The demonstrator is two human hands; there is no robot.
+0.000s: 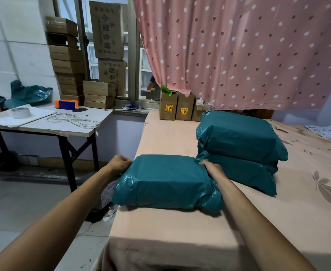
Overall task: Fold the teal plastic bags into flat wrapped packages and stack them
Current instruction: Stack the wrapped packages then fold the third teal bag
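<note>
I see the bed in its peach sheet filling the right side, with a stack of two wrapped packages toward the far side and a third teal package lying near the bed's left edge, just beside the stack's lower bundle. My left hand has its grip curled on the package's far left corner, and my right hand lies on its far right corner, fingers bent over the plastic; whether either truly pinches the film I cannot tell from here. The risk I judge is the loose gathered ends on the right side springing open when lifted, or the package sliding off the near left edge. Open sheet lies in front and right of the stack.
</note>
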